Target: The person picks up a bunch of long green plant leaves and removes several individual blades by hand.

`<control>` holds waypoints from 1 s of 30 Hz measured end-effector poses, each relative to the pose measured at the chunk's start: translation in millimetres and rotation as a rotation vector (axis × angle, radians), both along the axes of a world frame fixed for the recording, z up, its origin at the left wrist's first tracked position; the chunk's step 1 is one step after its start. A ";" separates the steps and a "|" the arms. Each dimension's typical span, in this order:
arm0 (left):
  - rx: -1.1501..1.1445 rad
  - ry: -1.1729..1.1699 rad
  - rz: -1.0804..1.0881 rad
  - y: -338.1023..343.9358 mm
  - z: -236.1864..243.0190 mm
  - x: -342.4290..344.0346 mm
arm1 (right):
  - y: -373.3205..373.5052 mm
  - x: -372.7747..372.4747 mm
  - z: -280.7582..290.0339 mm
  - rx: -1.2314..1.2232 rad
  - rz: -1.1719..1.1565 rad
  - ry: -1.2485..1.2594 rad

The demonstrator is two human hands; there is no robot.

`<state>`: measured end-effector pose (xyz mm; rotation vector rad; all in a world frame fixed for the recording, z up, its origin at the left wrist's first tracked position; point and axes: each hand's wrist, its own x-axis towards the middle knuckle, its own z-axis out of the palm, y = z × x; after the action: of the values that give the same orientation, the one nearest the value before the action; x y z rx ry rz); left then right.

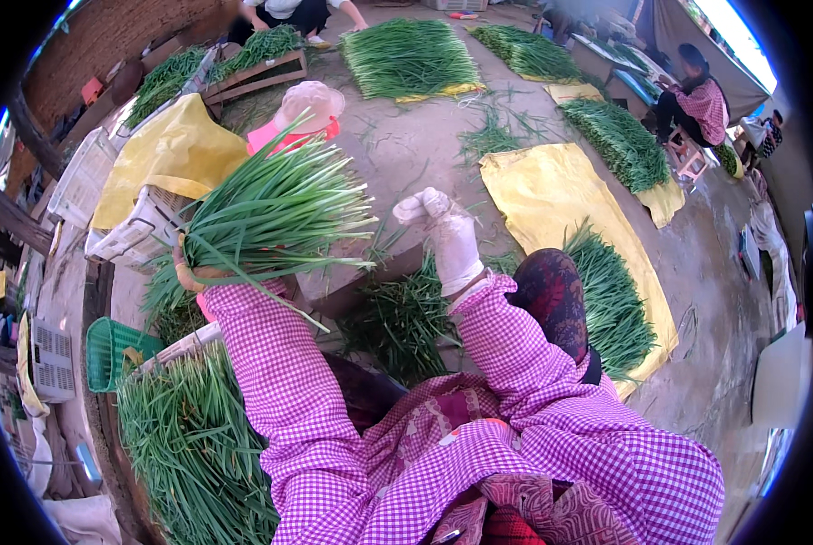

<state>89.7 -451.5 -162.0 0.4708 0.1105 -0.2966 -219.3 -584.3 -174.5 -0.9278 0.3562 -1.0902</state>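
Observation:
My left hand [186,269] is closed around a large bunch of garlic chives [274,213]. The pale stem ends point right, and the green leaves hang around my hand and partly hide it. My right hand [443,234], in a soiled white glove, is held up to the right of the stem ends, apart from them. Its fingers are curled together, and nothing shows between them. Loose chives [397,318] lie in a dark heap below, between my forearms. By my right knee, more chives [611,304] are laid out on a yellow sheet [552,195].
White crates [138,227], one draped with yellow cloth [165,159], stand at left, near a green basket [115,354]. A chive pile [197,445] lies beside my left arm. A pink hat [308,107] is beyond the bunch. Other people [697,100] sit farther off among chive piles [411,59].

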 end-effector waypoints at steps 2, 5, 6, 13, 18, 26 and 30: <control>0.060 -0.016 -0.102 5.3 0.0 13.8 | 15.5 15.0 16.2 -0.166 -0.025 0.122; -0.032 0.009 -0.356 -6.7 -10.0 11.4 | 19.0 23.0 3.6 -0.661 -0.413 0.676; 0.037 0.048 -0.346 -5.1 5.5 0.4 | 20.0 26.4 2.1 -0.746 -0.432 0.715; 0.133 0.069 -0.356 -24.6 20.0 -27.5 | 8.8 46.0 -43.6 -0.354 -0.114 0.607; -0.224 -0.020 -0.435 -1.8 -36.8 71.9 | 20.6 28.3 4.6 0.355 0.276 -0.038; 0.034 -0.300 0.152 -15.3 -67.0 62.7 | -23.0 -18.3 -31.6 -0.698 -0.056 1.220; -0.045 -0.151 0.058 -13.6 -30.4 24.4 | -20.5 -15.8 -24.5 -0.073 0.150 0.294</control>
<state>114.1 -465.0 -192.4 0.4435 -0.0293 -0.2052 -235.0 -604.8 -198.9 -1.1655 0.4825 -0.8347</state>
